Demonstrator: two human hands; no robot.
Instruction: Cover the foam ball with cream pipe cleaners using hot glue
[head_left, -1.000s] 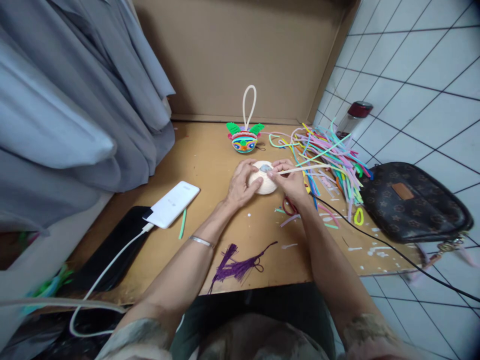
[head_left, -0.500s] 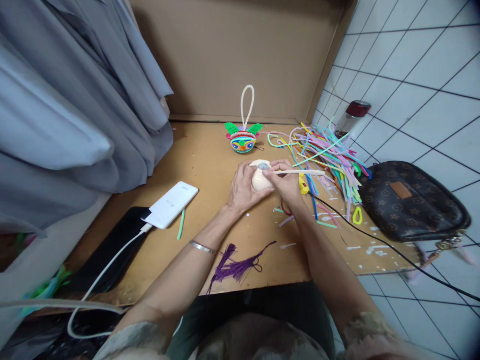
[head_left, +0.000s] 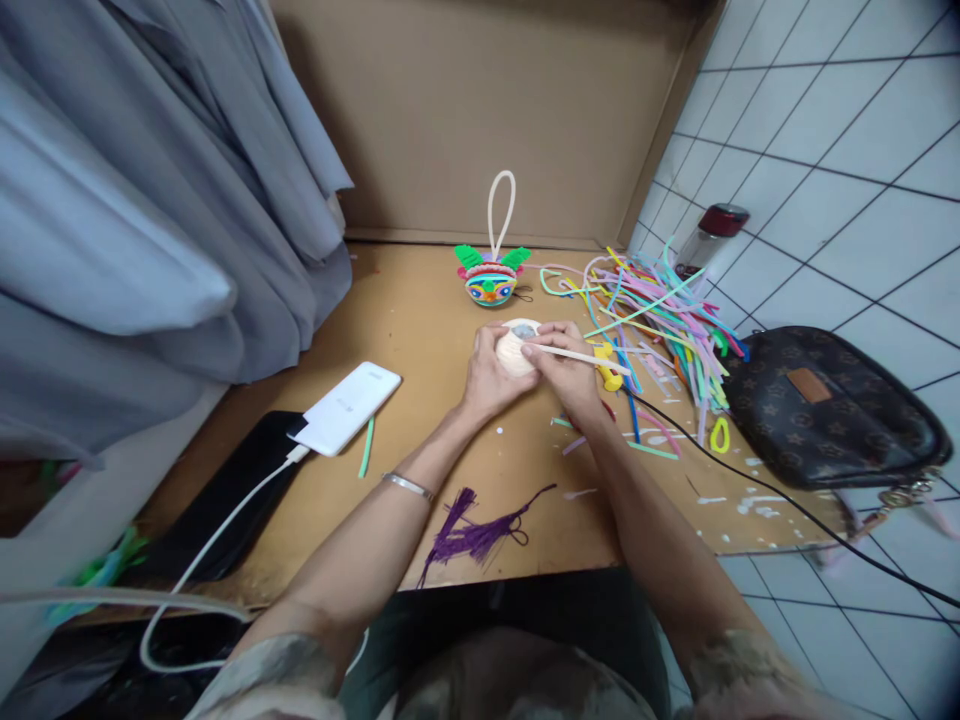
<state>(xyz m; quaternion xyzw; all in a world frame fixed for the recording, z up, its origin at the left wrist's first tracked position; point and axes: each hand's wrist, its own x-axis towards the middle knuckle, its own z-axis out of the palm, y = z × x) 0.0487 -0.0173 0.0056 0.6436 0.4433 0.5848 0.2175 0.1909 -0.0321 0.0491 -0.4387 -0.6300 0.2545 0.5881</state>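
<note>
Cupped round the left side of a cream ball (head_left: 513,354) is my left hand (head_left: 484,378), its fingers closed on it. Coils of cream pipe cleaner seem to cover the ball, and a grey patch shows at its top. My right hand (head_left: 568,368) pinches a cream pipe cleaner (head_left: 589,356) against the ball's right side. The loose end of that pipe cleaner sticks out to the right, sloping slightly down. Beyond the ball stands a colourful animal-head ornament (head_left: 491,284) with green ears and a tall white loop. The right fingers partly hide the ball.
Coloured pipe cleaners (head_left: 675,315) lie heaped at right, beside a brown patterned bag (head_left: 840,420) and a red-lidded bottle (head_left: 709,240). A yellow tool (head_left: 609,368) trails a black cord (head_left: 720,455). Purple tassels (head_left: 472,535) lie in front; a white power bank (head_left: 349,408) sits left.
The loose end of the cream pipe cleaner has swung from nearly level to a downward slope. Both hands still hold the ball, in almost the same place.
</note>
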